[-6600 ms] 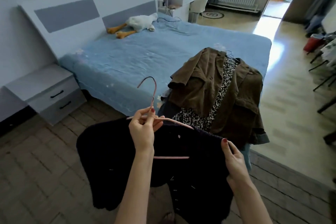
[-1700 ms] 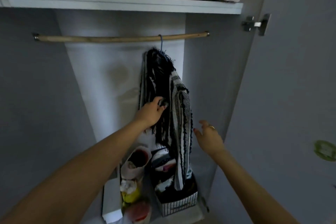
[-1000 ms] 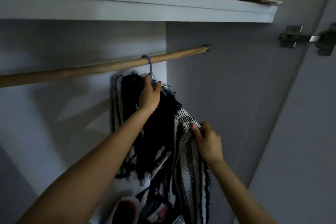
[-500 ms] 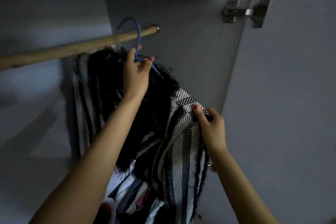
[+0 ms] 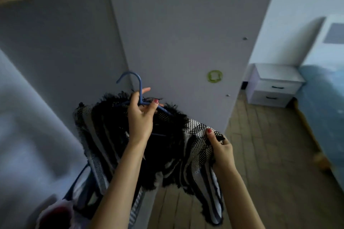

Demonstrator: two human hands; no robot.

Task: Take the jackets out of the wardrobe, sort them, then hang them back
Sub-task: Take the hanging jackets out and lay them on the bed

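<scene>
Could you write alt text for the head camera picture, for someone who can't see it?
A person's left hand grips a blue hanger carrying a black-and-white striped jacket, while the right hand pinches its fabric, beside an open wardrobe door.

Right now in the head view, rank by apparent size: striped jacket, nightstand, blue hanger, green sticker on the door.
1. striped jacket
2. nightstand, though it stands farther off, so it looks smaller than it is
3. blue hanger, partly hidden
4. green sticker
</scene>
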